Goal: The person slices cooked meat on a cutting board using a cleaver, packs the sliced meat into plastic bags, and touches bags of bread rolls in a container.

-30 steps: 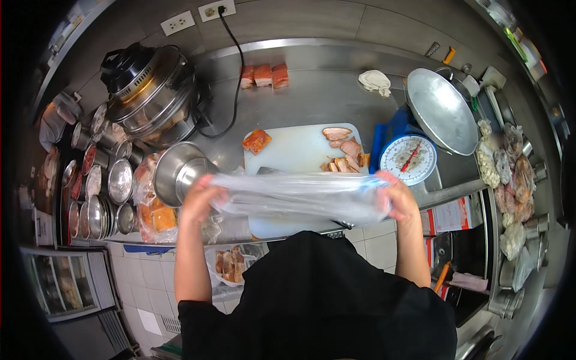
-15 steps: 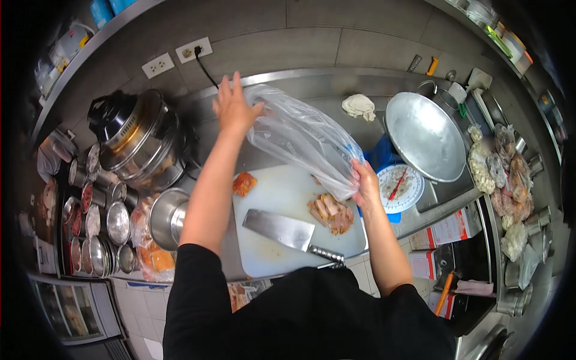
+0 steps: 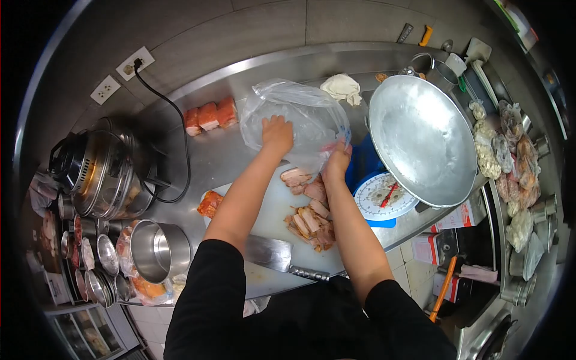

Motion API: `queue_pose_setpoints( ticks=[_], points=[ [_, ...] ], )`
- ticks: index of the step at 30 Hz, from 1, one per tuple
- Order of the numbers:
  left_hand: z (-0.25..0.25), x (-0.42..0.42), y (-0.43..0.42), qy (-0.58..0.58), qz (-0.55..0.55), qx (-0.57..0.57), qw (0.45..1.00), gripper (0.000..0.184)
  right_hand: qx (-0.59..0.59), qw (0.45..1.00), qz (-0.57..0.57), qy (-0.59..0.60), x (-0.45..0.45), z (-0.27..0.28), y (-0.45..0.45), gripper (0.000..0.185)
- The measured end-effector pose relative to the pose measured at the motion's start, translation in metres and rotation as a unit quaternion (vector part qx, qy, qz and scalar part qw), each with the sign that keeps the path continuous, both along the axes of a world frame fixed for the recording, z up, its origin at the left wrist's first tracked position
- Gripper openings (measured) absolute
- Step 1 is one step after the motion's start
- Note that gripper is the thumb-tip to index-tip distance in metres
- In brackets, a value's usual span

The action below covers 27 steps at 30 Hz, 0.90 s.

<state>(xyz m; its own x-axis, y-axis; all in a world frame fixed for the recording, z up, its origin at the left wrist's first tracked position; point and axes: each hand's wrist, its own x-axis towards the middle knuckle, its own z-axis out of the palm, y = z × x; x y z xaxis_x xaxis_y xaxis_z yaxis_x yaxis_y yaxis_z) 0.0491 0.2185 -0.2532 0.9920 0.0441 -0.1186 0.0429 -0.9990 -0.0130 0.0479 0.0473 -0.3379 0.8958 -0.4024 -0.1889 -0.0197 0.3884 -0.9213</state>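
Leftward from your right grip [image 3: 338, 159], clamped on its edge, the clear, thin plastic bag [image 3: 309, 117] extends past your left grip [image 3: 277, 133], whose closure you cannot tell from this view.

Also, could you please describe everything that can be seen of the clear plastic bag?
The clear plastic bag looks thin, limp and wrinkled, with blue marks at its right side. There the right hand grips its edge. The left hand is at its lower middle; whether inside or only against it, I cannot tell. The bag spreads loosely over the steel worktop, beyond the white cutting board. No food shows inside.
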Motion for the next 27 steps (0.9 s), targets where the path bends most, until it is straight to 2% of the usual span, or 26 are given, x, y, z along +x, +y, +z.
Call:
queue_pose_setpoints(
  ticks=[1,2,3,4,6,8,10,12,13,15,17,19,20,22,26,27],
  points=[
    [-0.005,0.007,-0.004,0.005,-0.001,-0.001,1.000,0.050,-0.024,0.998,0.052,0.028,-0.009,0.014,-0.004,0.047],
    [-0.013,0.011,-0.008,-0.008,-0.044,-0.043,0.998,0.051,-0.025,0.998,0.052,0.036,-0.020,0.026,-0.008,0.047],
    [-0.023,0.012,-0.012,-0.019,-0.084,-0.087,0.992,0.053,-0.207,0.976,0.061,-0.012,-0.034,0.030,-0.012,0.050],
    [-0.031,0.015,-0.017,-0.009,-0.081,-0.090,0.993,0.053,-0.381,0.919,0.074,-0.063,-0.048,0.038,-0.015,0.054],
    [-0.037,0.032,-0.024,-0.021,-0.031,-0.111,0.993,0.056,-0.487,0.853,0.083,-0.170,-0.112,0.074,-0.030,0.057],
    [-0.035,0.051,-0.030,-0.017,-0.023,-0.100,0.995,0.054,-0.420,0.857,0.238,-0.180,-0.180,0.124,-0.050,0.047],
    [-0.032,0.059,-0.027,-0.010,-0.011,-0.094,0.995,0.051,-0.438,0.760,0.423,-0.225,-0.226,0.123,-0.082,0.032],
    [-0.022,0.058,-0.023,-0.137,0.008,-0.117,0.984,0.043,-0.408,0.657,0.617,-0.147,-0.261,0.104,-0.107,0.024],
    [0.007,0.039,-0.025,-0.165,0.012,-0.161,0.973,0.032,-0.405,0.659,0.618,-0.142,-0.270,0.096,-0.111,0.024],
    [0.047,-0.009,-0.034,-0.013,0.015,-0.238,0.971,0.027,-0.464,0.590,0.630,-0.201,-0.282,0.085,-0.114,0.032],
    [0.055,-0.067,-0.055,0.084,-0.065,-0.201,0.974,0.026,-0.479,0.588,0.612,-0.223,-0.285,0.080,-0.110,0.035],
    [0.013,-0.110,-0.063,0.000,-0.193,-0.126,0.973,0.026,-0.496,0.584,0.592,-0.248,-0.288,0.076,-0.101,0.037],
    [0.005,-0.123,-0.064,-0.002,-0.192,-0.122,0.974,0.026,-0.514,0.570,0.587,-0.256,-0.292,0.074,-0.096,0.038],
    [-0.002,-0.139,-0.067,-0.140,-0.211,-0.180,0.951,0.027,-0.537,0.556,0.576,-0.266,-0.297,0.074,-0.088,0.038],
    [0.004,-0.154,-0.069,-0.193,-0.214,-0.186,0.939,0.026,-0.589,0.518,0.577,-0.228,-0.309,0.066,-0.071,0.034],
    [0.013,-0.159,-0.068,-0.129,-0.183,-0.224,0.949,0.024,-0.611,0.505,0.572,-0.211,-0.309,0.066,-0.066,0.036]
  ],
)
